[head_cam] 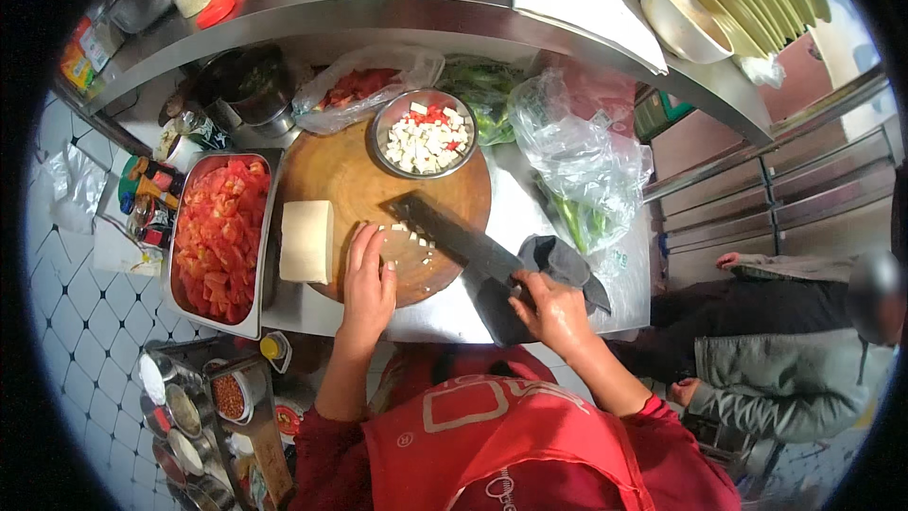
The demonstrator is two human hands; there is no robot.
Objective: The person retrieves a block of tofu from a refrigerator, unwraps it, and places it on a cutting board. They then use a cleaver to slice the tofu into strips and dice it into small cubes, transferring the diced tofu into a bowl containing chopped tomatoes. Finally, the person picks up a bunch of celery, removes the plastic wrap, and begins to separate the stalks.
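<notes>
My right hand [553, 309] grips a dark cleaver [457, 238], whose blade reaches over the right part of a round wooden chopping board [340, 163]. Flat near the board's front edge lies my left hand [369, 277], fingers pointing away from me; whether it presses on anything is unclear. Small white cubes [404, 228] are scattered between that hand and the blade. A pale block, likely tofu [306, 241], rests at the board's left side. On the far part of the board stands a metal bowl [376, 149] of white cubes and red pieces.
A steel tray [266, 227] of cut tomatoes stands left. Plastic bags [574, 149] with green vegetables lie right, beside a dark cloth [560, 262]. A steel shelf [340, 14] crosses the far side. A person in a grey jacket [780, 383] is at the right.
</notes>
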